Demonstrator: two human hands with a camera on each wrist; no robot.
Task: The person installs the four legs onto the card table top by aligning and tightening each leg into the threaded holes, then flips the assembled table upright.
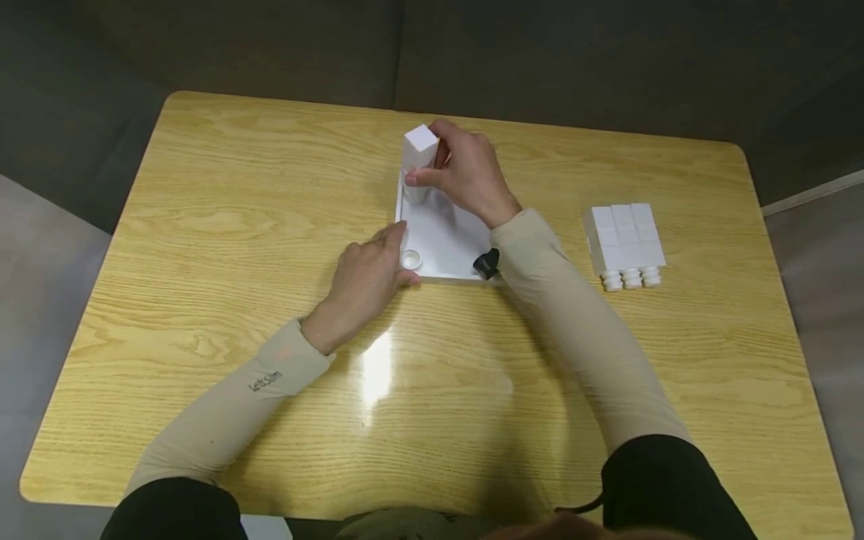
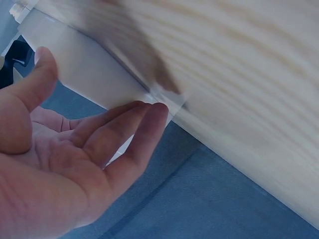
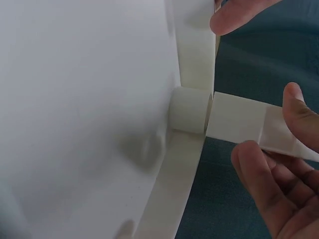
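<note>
A white flat base plate [image 1: 442, 236] lies in the middle of a wooden table [image 1: 236, 195]. At its far left corner stands a white square block [image 1: 420, 148] on a short round socket [image 1: 415, 193]. My right hand [image 1: 466, 176] grips this block from the right; in the right wrist view its fingers [image 3: 279, 169] curl round the block [image 3: 239, 122] where it meets the socket [image 3: 189, 110]. My left hand [image 1: 367, 274] rests with straight fingers on the plate's near left edge, next to a round socket [image 1: 410, 259]. The left wrist view has its fingertips [image 2: 149, 117] touching the plate edge [image 2: 89, 69].
A set of white blocks with round pegs [image 1: 624, 240] lies on the table at the right. A small black part [image 1: 486, 262] sits at the plate's near right corner, by my right sleeve. Dark walls rise behind the table's far edge.
</note>
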